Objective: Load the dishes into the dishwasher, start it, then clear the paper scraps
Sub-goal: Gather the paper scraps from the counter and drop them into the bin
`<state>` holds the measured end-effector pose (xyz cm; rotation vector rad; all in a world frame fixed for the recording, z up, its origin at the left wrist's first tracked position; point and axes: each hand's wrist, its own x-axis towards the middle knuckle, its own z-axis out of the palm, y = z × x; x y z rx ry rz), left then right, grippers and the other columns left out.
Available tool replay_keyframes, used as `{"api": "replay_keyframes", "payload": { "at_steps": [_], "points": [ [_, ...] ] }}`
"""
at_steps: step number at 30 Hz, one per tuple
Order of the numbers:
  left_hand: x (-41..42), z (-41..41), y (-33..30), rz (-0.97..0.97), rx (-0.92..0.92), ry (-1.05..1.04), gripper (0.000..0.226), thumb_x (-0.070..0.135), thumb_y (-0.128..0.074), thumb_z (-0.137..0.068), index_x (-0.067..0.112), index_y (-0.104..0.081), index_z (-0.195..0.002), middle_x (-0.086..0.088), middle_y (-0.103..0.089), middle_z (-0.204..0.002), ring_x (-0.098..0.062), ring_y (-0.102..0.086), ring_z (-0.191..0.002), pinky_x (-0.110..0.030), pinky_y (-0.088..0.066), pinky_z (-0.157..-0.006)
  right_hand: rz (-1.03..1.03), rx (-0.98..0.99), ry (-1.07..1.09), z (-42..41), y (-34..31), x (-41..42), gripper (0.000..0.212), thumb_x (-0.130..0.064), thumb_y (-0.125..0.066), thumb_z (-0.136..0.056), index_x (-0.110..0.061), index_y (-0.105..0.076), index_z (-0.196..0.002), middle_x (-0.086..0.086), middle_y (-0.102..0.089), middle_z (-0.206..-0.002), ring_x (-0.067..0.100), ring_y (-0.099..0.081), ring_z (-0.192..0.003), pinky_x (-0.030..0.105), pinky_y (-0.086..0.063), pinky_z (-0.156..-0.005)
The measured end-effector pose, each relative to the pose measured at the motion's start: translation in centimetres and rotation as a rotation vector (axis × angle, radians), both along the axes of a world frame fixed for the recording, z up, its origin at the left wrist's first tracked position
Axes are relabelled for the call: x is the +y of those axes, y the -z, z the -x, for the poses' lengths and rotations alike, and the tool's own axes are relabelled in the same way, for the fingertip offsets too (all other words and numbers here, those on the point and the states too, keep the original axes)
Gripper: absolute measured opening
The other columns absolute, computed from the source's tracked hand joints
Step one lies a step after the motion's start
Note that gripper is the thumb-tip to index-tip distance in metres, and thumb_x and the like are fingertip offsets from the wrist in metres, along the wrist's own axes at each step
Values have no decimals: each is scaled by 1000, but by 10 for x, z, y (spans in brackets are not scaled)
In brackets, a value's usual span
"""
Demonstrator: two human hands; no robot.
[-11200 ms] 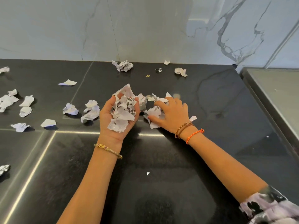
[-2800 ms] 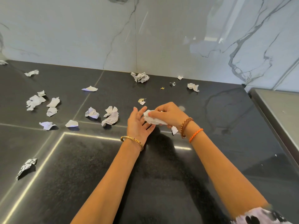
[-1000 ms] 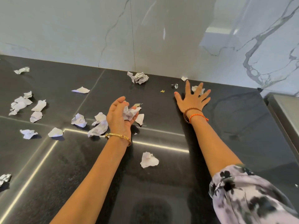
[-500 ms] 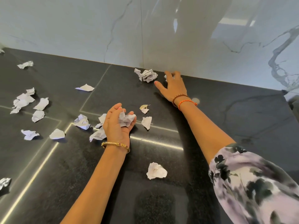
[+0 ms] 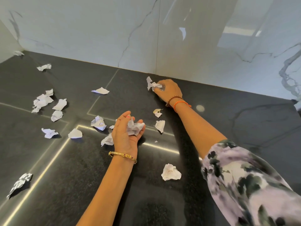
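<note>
Crumpled white paper scraps lie scattered over the black stone counter [image 5: 228, 121]. My left hand [image 5: 125, 132] is held palm up over the middle of the counter, its fingers curled round a paper wad [image 5: 134, 128]. My right hand [image 5: 167, 90] reaches to the back by the wall and grips a crumpled scrap [image 5: 152, 84] there. Between the two hands lie two small scraps [image 5: 158, 111] and a flat one [image 5: 160, 125]. A larger scrap [image 5: 171, 172] sits near my right forearm.
Several more scraps lie to the left, among them a cluster [image 5: 43, 101], one piece [image 5: 100, 91] farther back and a grey one [image 5: 20, 181] at the near left. The white marble wall [image 5: 146, 38] closes off the back of the counter.
My right hand has slid left along the wall and closed on the crumpled scrap there. My left hand keeps its wad and has hardly moved.
</note>
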<state>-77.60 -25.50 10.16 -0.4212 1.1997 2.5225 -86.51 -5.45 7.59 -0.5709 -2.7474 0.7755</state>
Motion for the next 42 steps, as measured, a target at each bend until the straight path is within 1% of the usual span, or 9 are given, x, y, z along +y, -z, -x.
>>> {"api": "replay_keyframes", "payload": {
  "at_steps": [5, 9, 14, 19, 21, 24, 29, 34, 42],
  "points": [
    [-1, -10, -7, -23, -41, -7, 11, 13, -51, -91, 17, -58, -84, -1, -50, -86, -19, -58, -75, -27, -53, -61, 51, 3, -78, -63, -4, -16, 28, -29, -57, -88, -12, -64, -109, 8, -62, -114, 24, -56, -106, 31, -42, -85],
    [0, -23, -12, -65, -66, -34, 11, 13, -50, -91, 17, -57, -84, -1, -50, -82, -18, -56, -72, -27, -51, -61, 3, -34, -248, -104, -9, -42, 45, -17, -50, -87, -19, -50, -132, 4, -51, -135, 21, -44, -124, 28, -30, -102],
    [-13, -37, -18, -95, -41, -84, 11, 11, -50, -91, 16, -57, -84, -2, -51, -82, -18, -56, -70, -28, -50, -60, 26, -102, -431, -156, -11, -59, 60, -24, -34, -72, -16, -51, -130, 6, -49, -133, 18, -41, -124, 20, -23, -100],
    [-27, -48, -23, -114, -38, -82, 11, 9, -52, -90, 14, -57, -82, -3, -51, -84, -18, -55, -69, -27, -51, -57, 159, -143, -515, -207, -18, -72, 81, -64, -44, -67, -30, -34, -139, 0, -38, -136, 14, -35, -124, 31, -27, -107],
    [-29, -52, -22, -111, -57, -75, 8, 10, -54, -90, 13, -57, -83, -3, -51, -84, -18, -55, -68, -27, -51, -55, -14, -82, -537, -224, -12, -82, 87, -72, -52, -61, -34, -35, -137, 0, -37, -136, 14, -36, -123, 35, -29, -103],
    [-28, -59, -20, -92, -74, -44, 4, 12, -56, -88, 13, -56, -84, -1, -51, -80, -17, -55, -65, -26, -50, -53, -280, -12, -536, -232, 4, -93, 69, -73, -50, -66, -31, -47, -122, 7, -47, -127, 25, -46, -116, 46, -37, -95],
    [-24, -71, -17, -65, -96, -24, 9, 12, -54, -90, 15, -56, -82, -2, -50, -82, -18, -55, -66, -28, -50, -57, -472, 206, -380, -219, 7, -92, 41, -54, -42, -80, -21, -63, -93, 8, -58, -91, 25, -55, -71, 25, -34, -57],
    [-22, -71, -15, -47, -139, -24, 6, 12, -55, -90, 15, -56, -84, -3, -50, -86, -19, -55, -70, -29, -50, -60, -341, 53, -245, -208, 8, -85, 41, -55, -46, -87, -23, -60, -108, 5, -52, -103, 22, -54, -82, 25, -35, -62],
    [-20, -61, -16, -65, -157, -41, 7, 11, -56, -89, 15, -56, -83, -4, -50, -87, -20, -55, -70, -29, -50, -61, 39, 557, -37, -203, -6, -74, 21, -36, -59, -81, -18, -68, -72, -5, -59, -68, 8, -52, -65, 5, -36, -63]
  ]
}}
